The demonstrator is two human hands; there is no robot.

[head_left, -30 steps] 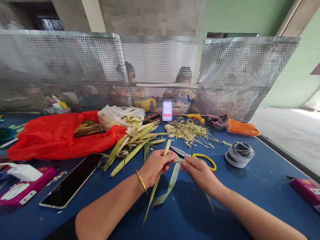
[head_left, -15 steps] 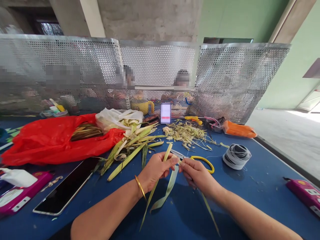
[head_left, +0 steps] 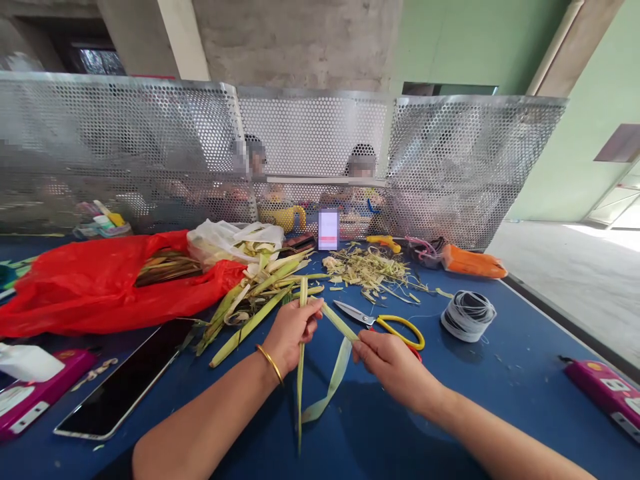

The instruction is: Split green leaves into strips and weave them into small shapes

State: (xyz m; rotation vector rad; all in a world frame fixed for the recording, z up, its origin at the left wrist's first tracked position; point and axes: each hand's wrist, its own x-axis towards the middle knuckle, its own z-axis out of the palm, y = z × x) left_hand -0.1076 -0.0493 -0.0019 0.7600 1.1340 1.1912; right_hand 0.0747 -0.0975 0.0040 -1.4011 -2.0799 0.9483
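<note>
My left hand (head_left: pixel 293 333), with a gold bangle at the wrist, is closed in a pinch. A narrow husk strip (head_left: pixel 300 400) passes upright through it. From its fingertips a pale green corn husk strip (head_left: pixel 340 321) stretches across to my right hand (head_left: pixel 390 360), which pinches the other end. Below, a thinner, paler length of husk (head_left: pixel 334 380) hangs in a curve between the hands; where it joins is hidden. Scissors with yellow and red handles (head_left: pixel 400 327) lie on the blue table just beyond my right hand.
Loose husks (head_left: pixel 250 330) and a red plastic bag (head_left: pixel 100 280) lie at left, near a dark phone (head_left: pixel 125 380). Husk scraps (head_left: pixel 373 267) pile up ahead. A string roll (head_left: pixel 469 317) stands at right. Behind a perforated metal screen (head_left: pixel 315 133) people sit.
My hands have moved apart, the left one leftward, drawing the husk strip out between them. The scissors now show more fully. The view has shifted slightly.
</note>
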